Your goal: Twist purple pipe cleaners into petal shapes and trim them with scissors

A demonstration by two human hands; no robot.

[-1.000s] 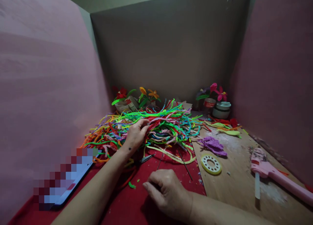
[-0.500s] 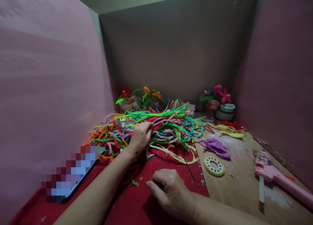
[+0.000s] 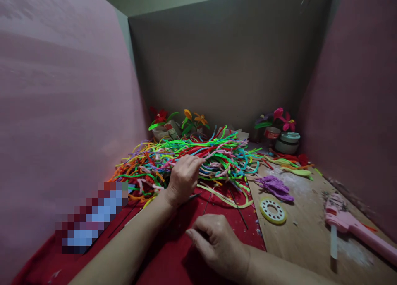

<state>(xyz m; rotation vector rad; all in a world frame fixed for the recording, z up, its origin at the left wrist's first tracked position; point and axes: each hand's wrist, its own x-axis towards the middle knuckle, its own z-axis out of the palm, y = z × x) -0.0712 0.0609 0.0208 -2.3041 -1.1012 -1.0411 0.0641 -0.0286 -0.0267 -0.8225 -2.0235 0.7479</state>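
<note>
A tangled heap of many-coloured pipe cleaners [image 3: 217,146] lies on the red cloth [image 3: 173,252]. My left hand [image 3: 185,175] is at the front of the heap, its thumb and fingers closed at the end of a pink pipe cleaner [image 3: 214,153]. Part of the grip is hidden behind the back of that hand. Nearer to me, my right hand [image 3: 217,243] rests on the cloth with its fingers curled in, and nothing shows in it. Thin dark wires [image 3: 238,210] lie between the hands and the heap.
A roll of tape [image 3: 273,211], a purple pipe-cleaner bundle [image 3: 276,188] and a pink glue gun [image 3: 341,214] lie on the wooden board at right. Pipe-cleaner flowers [image 3: 200,118] and a lidded jar [image 3: 287,142] stand behind. A blurred flat object [image 3: 99,219] lies left. Panels enclose three sides.
My left hand has shifted slightly right and towards me, at the front of the heap. A small green scrap on the cloth is out of sight now. My right hand stays put.
</note>
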